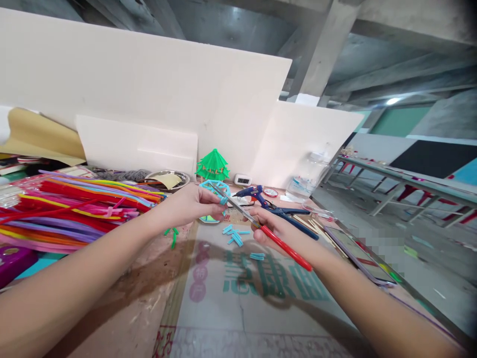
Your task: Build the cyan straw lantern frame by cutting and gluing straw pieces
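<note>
My left hand (199, 204) pinches a short light blue pipe cleaner piece (223, 200) with its fingertips. In my right hand (270, 227) is a pair of scissors (285, 247) with red handles, seen nearly edge-on. Their metal blades point up and left, close to the fingers of my left hand; whether the blades touch the piece I cannot tell. Below my hands, several cut light blue pipe cleaner pieces (234, 234) lie on a printed cardboard sheet (208, 318). Just behind the left hand stands a light blue frame (209, 185), partly hidden, with a green tiered roof model (213, 165) beyond it.
Bundles of colourful pipe cleaners (74, 206) cover the left side. A blue glue gun (255, 193), dark-handled pliers (298, 221), a small digital clock (243, 179) and a clear plastic jug (307, 176) stand or lie behind. A flat framed device (359, 256) rests at the right edge.
</note>
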### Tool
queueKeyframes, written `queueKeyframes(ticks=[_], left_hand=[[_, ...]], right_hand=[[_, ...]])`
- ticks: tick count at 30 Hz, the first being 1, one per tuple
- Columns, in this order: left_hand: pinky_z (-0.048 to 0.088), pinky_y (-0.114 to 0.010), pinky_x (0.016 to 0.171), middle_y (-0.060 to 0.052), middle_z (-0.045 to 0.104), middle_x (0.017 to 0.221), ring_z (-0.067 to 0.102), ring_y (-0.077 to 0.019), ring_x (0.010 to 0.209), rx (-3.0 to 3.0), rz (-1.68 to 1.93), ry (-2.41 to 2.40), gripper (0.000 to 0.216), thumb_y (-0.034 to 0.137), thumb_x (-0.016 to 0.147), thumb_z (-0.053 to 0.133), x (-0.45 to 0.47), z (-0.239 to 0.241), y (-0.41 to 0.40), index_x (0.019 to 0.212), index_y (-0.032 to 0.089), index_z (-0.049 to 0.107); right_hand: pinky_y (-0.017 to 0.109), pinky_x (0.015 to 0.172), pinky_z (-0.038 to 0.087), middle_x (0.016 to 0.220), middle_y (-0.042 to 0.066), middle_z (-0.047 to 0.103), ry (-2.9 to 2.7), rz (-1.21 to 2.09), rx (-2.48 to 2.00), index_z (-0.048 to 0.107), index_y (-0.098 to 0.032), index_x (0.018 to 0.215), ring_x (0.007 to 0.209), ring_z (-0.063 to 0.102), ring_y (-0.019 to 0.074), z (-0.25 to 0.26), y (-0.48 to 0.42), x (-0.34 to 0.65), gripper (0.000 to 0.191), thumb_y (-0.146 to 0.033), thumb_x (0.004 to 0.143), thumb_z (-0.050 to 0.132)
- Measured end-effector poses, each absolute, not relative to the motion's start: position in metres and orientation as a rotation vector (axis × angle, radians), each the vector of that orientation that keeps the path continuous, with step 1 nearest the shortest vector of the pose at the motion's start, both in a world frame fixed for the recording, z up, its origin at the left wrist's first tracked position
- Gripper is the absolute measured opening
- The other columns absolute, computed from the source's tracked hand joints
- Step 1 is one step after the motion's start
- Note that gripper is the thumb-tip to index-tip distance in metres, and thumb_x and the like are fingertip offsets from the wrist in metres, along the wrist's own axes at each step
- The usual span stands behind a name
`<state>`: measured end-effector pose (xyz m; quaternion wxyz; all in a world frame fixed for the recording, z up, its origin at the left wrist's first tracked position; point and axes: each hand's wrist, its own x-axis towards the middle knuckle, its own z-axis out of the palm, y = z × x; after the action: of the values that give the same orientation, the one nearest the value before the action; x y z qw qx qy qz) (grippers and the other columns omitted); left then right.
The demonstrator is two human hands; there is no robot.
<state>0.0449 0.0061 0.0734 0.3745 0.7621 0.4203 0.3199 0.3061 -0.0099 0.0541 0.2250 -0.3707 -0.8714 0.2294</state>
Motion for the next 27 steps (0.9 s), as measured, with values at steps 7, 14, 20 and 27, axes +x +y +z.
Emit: queueKeyframes(ticks=[7,14,20,27], left_hand=[[0.048,-0.026,0.079,0.000,0.076,0.079,0.068,-0.0225,0.084,1.907,0.786,1.064,0.020,0.034,0.074,0.064,0.0509,0.0714,0.0035,0.083,0.022,0.078],[0.048,-0.026,0.079,-0.001,0.076,0.079,0.068,-0.0233,0.084,1.941,0.766,1.034,0.019,0.030,0.074,0.063,0.0500,0.0723,0.0044,0.083,0.022,0.078],[0.049,-0.026,0.077,-0.001,0.076,0.078,0.069,-0.0234,0.084,1.903,0.787,1.030,0.019,0.031,0.073,0.065,0.0503,0.0729,0.0032,0.085,0.023,0.078],[0.049,-0.027,0.079,-0.002,0.076,0.082,0.068,-0.0233,0.086,1.951,0.798,1.046,0.024,0.037,0.075,0.064,0.0480,0.0708,0.0062,0.089,0.022,0.077]], right_hand=[[0.023,0.059,0.037,0.083,0.000,0.047,-2.434,0.719,-0.971,0.049,-0.022,0.116,0.066,0.040,0.0122,0.0513,-0.0061,0.3068,0.039,-0.051,0.090,0.047],[0.025,0.062,0.041,0.083,0.002,0.055,-2.392,0.727,-0.963,0.054,-0.021,0.114,0.068,0.047,0.0145,0.0545,-0.0074,0.3050,0.041,-0.052,0.086,0.052],[0.026,0.064,0.043,0.085,0.002,0.057,-2.371,0.761,-0.936,0.055,-0.020,0.114,0.069,0.049,0.0147,0.0553,-0.0079,0.3037,0.043,-0.051,0.085,0.054],[0.025,0.064,0.042,0.085,0.002,0.056,-2.374,0.802,-0.929,0.054,-0.020,0.115,0.070,0.049,0.0146,0.0535,-0.0074,0.3045,0.043,-0.052,0.087,0.051]])
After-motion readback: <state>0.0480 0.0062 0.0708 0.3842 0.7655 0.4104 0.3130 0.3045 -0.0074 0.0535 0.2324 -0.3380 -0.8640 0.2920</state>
